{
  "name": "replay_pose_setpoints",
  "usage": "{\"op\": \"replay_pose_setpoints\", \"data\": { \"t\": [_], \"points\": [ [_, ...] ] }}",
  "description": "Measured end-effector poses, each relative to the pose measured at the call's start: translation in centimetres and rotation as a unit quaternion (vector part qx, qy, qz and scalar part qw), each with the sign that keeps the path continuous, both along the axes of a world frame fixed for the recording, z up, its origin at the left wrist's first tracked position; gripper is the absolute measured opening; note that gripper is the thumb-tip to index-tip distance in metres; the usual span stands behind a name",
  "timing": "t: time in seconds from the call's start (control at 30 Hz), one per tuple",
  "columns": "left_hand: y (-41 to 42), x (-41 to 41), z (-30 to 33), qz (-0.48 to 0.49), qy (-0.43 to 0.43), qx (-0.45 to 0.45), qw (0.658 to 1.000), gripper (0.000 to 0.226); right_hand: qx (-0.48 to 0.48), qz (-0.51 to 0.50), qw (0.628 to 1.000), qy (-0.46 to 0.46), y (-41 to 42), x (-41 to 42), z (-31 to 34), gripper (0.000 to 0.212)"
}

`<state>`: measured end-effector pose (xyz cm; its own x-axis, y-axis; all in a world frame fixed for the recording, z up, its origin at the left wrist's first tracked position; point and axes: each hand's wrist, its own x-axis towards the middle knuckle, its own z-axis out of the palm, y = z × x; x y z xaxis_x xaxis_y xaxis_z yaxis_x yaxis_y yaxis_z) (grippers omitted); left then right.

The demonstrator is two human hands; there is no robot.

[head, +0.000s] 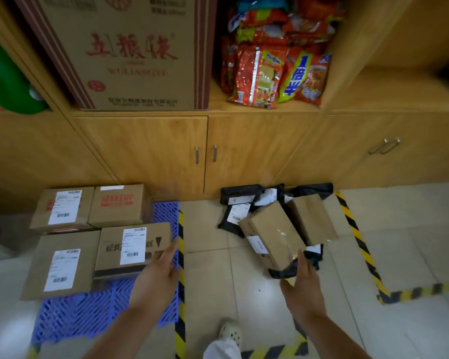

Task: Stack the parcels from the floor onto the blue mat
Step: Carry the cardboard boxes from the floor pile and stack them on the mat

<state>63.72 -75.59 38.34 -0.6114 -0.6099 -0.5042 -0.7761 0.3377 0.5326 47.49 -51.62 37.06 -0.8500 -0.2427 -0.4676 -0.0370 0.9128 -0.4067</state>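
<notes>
- my left hand (159,274) is out over the blue mat (83,312), fingers straight, tips touching the right end of the labelled box (132,248).
- my right hand (302,286) is spread, fingertips at the near end of the brown parcel (272,235) on the floor.
- four boxes sit on the mat; a second brown parcel (313,220) and black mailers (240,199) lie near the cabinet (166,151).
- label print is too blurred to read.

Four cardboard boxes (62,208) on the blue mat (88,312), two brown parcels (272,234) on the floor.
</notes>
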Motion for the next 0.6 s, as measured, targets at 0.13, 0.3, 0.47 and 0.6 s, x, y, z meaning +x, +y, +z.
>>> {"op": "replay_pose_setpoints", "data": {
  "t": [0.13,0.3,0.47,0.6],
  "points": [
    [6.5,-2.8,3.8,-0.030,0.010,0.017,0.999,0.062,-0.005,-0.061,0.998,0.001,6.5,-1.0,4.9,0.080],
    [13.0,-7.6,7.3,-0.081,0.026,0.000,0.996,0.063,-0.025,-0.096,0.995,0.004,14.1,-5.0,9.5,0.080],
    [19.8,-13.8,8.8,-0.084,0.017,-0.036,0.996,0.062,-0.041,-0.100,0.994,-0.005,22.3,-11.1,10.5,0.080],
    [26.1,-18.7,8.5,-0.069,0.044,-0.017,0.997,0.062,-0.041,-0.077,0.996,-0.016,27.5,-16.3,10.3,0.079]
  ]
}}
